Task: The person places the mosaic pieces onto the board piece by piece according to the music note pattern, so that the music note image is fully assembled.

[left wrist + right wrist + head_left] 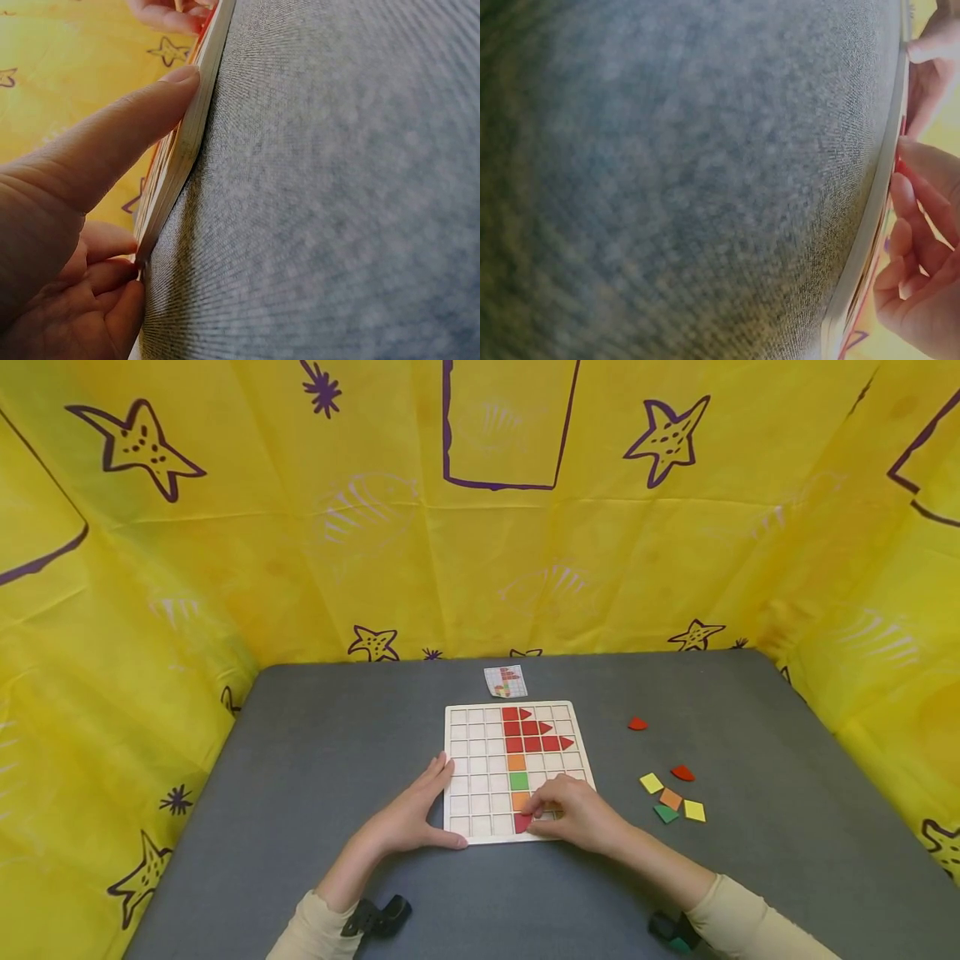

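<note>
A pale wooden grid board [478, 793] lies on the table with colored tiles in some of its squares. My left hand [412, 814] rests at its near left corner, thumb along the front edge and fingers against the left side. The left wrist view shows the thumb [127, 135] laid straight across the board's edge. With thumb and forefinger, my right hand [577, 817] pinches a red tile [521, 823] at the front row, under an orange tile [520, 801]. Part of that red tile is hidden by the fingertips. Above come a green tile [518, 781] and another orange one.
Stepped rows of red tiles [532, 743] end in points at the board's far side. A small pattern card [506, 682] lies behind it. To the right are loose tiles: two red curved pieces [682, 773], yellow squares [694, 811], an orange square [671, 799] and a green piece [666, 813].
</note>
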{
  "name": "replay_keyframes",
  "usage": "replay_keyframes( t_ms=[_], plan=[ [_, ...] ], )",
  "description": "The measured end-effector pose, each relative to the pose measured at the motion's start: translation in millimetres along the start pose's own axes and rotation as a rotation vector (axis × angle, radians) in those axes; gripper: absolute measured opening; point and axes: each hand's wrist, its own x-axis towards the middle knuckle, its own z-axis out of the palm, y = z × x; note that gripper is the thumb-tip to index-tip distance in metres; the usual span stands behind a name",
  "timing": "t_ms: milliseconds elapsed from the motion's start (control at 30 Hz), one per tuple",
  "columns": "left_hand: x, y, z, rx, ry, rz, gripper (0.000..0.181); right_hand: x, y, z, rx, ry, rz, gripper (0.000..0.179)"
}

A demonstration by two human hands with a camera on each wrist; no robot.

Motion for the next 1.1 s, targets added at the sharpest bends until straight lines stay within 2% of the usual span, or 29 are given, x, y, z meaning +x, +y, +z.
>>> replay_keyframes(
  t_ms=[133, 233, 367, 533, 633, 767, 933, 1100],
  plan=[
    [0.0, -0.3, -0.2, 0.002, -0.002, 0.004, 0.114, -0.5, 0.9, -0.6, 0.0, 0.003, -0.014, 0.014],
    [-0.3, -0.2, -0.1, -0.001, -0.007, 0.003, 0.115, -1.0, 1.1, -2.9, -0.001, -0.004, 0.013, 0.016],
    [-0.8, 0.0, 0.2, -0.005, -0.005, 0.002, 0.114, -2.0, 2.8, -9.1, 0.051, -0.014, 0.095, 0.017],
    [-0.2, 0.0, 0.3, 0.001, 0.002, 0.013, 0.114, -7.7, 8.6, -20.4, 0.144, -0.008, 0.237, 0.016],
    [0.4, 0.2, 0.1, 0.006, 0.0, 0.012, 0.115, -13.5, 13.7, -29.0, 0.175, 0.014, 0.331, 0.016],
    [0.8, 0.6, 0.1, 0.006, -0.004, 0.0, 0.115, -24.6, 25.1, -40.9, 0.199, 0.065, 0.399, 0.017],
    [0.5, 1.2, 0.1, 0.004, -0.005, -0.006, 0.115, -44.0, 39.9, -57.1, 0.15, 0.138, 0.485, 0.019],
    [0.6, 1.1, 0.4, 0.004, -0.007, -0.013, 0.115, -63.5, 55.2, -72.4, -0.009, 0.199, 0.511, 0.018]
  ],
)
